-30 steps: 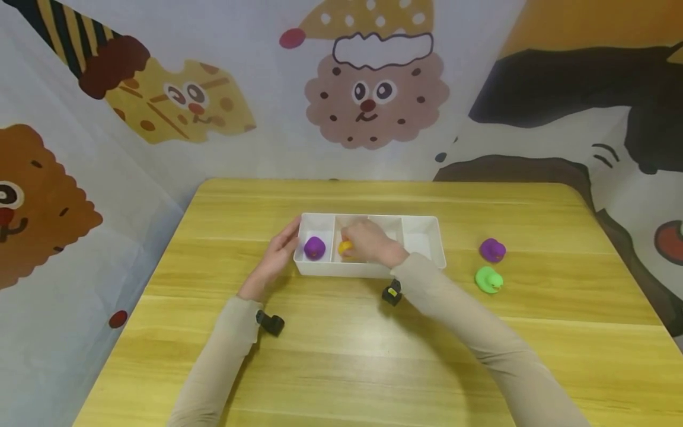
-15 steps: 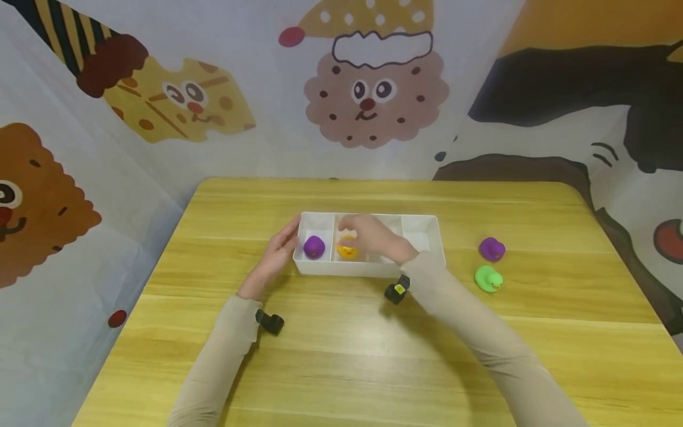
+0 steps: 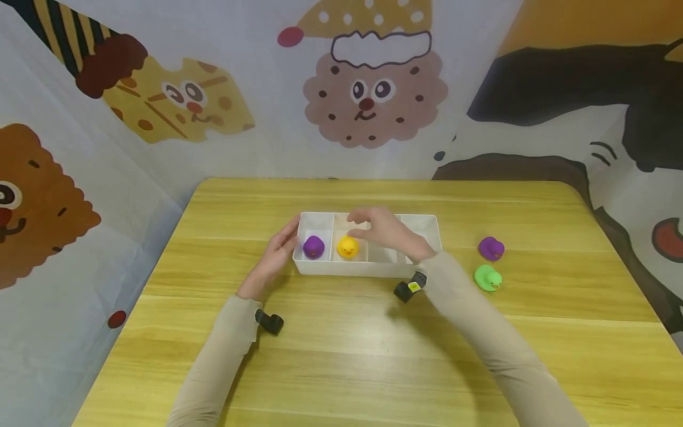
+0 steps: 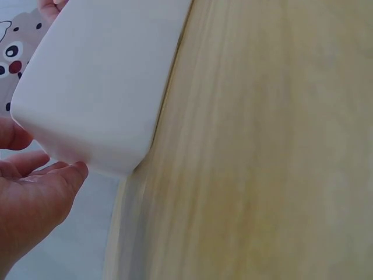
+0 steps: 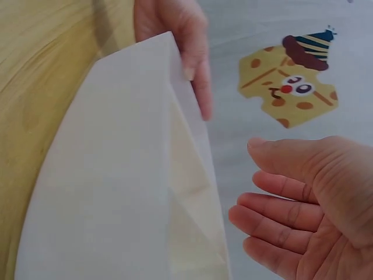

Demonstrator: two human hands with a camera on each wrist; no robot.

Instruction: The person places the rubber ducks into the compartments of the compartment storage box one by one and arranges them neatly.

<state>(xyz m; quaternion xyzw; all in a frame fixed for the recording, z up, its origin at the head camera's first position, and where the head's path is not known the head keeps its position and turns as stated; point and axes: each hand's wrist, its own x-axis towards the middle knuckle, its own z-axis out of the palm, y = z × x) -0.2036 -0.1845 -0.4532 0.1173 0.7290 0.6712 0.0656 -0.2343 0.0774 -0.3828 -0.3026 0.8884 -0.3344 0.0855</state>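
Tabletop [image 3: 341,356], yellow duck [image 3: 348,248] in tray [image 3: 341,268]

The table [image 3: 341,344] bears a white tray [image 3: 347,269] beside the left hand [image 3: 273,256]. Farther right sit a purple duck [image 3: 490,248] and green duck [image 3: 487,278].

Noted a pink cookie print [image 3: 376,98] on a pale backdrop [image 3: 277,154], topped by a yellow, white-spotted hat [image 3: 363,21]. Saw, left of the cookie print, a yellow cheese print [image 3: 178,107] in a striped hat [image 3: 56,35] and, farther left and lower, a brown biscuit print [image 3: 48,204] with a wavy edge. Spotted, right of the cookie print, a black-and-white printed figure [image 3: 544,89], partly cut off. Found, below the cookie print, a wood-grained table [image 3: 341,356].
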